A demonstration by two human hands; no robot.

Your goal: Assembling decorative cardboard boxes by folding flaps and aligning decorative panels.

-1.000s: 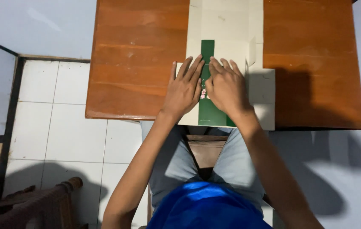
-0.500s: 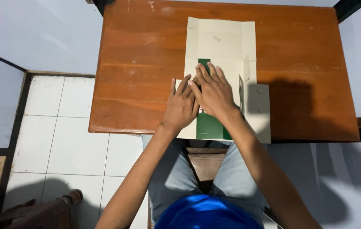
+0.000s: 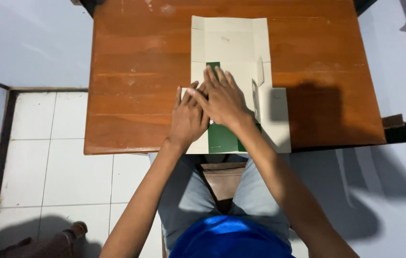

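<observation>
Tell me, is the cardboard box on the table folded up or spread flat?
Mostly spread flat: the cardboard box lies unfolded on the table, one side flap raised.

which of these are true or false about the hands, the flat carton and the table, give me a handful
1. Both hands press on the flattened carton. True: the left hand and right hand lie flat on it, side by side.
2. The carton lies on a glass table. False: the table is brown wood.
3. A green panel shows under the hands. True: it runs along the carton's middle.
4. The right hand holds a pair of scissors. False: it is bare, palm down, fingers spread.
5. The carton's near edge reaches the table's near edge. True.
6. The floor to the left is carpet. False: it is pale tiled floor.
</observation>
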